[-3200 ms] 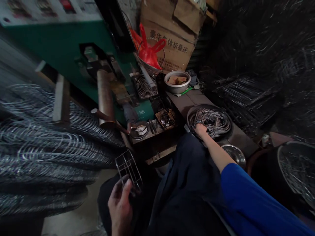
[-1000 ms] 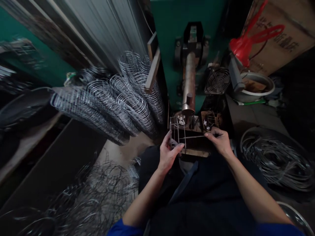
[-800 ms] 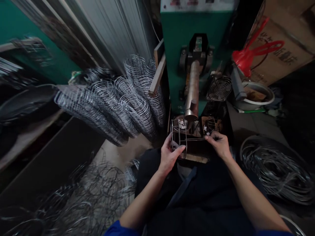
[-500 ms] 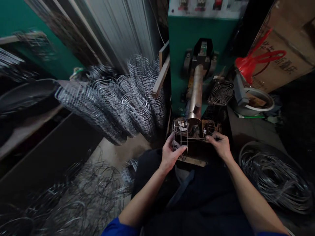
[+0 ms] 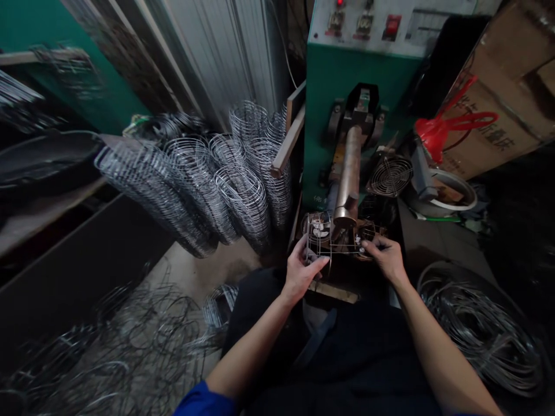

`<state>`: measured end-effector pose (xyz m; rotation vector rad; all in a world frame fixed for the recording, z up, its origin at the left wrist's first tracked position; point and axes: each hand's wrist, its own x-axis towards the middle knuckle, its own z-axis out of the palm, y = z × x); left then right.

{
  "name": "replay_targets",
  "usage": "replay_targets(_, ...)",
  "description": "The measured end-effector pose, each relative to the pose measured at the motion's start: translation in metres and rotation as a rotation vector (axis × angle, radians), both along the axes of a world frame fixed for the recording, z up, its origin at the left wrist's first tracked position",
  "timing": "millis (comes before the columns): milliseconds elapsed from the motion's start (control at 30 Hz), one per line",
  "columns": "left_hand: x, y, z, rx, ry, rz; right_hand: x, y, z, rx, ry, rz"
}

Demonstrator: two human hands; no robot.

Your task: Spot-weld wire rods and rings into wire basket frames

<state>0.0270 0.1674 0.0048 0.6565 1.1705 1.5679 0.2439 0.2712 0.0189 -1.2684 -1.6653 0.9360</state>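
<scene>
My left hand (image 5: 301, 271) is closed on a small wire frame (image 5: 319, 252) made of thin rings joined by straight wires. My right hand (image 5: 385, 257) pinches the far end of a straight thin wire (image 5: 344, 249) that runs across from the frame; I cannot tell whether the two are joined. Both hands are just below the round metal arm (image 5: 347, 179) of a green machine (image 5: 333, 81). Under that arm sits a dark tray (image 5: 291, 238) with small scraps in it, partly hidden by the frame and my fingers.
Stacks of wire rings (image 5: 240, 196) stand to the left. Loose wire pieces (image 5: 151, 341) cover the floor at lower left. A wire coil (image 5: 481, 329) lies at right, below a metal bowl (image 5: 470, 199) and cardboard boxes (image 5: 489, 133). A bar (image 5: 288, 144) juts out beside the machine.
The camera view has shifted slightly, showing more of the machine's control panel. Both hands keep their grips, and the wire frame stays almost in place below the metal arm.
</scene>
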Motion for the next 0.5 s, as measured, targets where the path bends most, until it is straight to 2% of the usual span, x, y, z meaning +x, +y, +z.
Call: replay_targets(500,0.000,0.013,-0.004,0.014,0.017,-0.008,0.000,0.011,0.006,0.002,-0.024,-0.015)
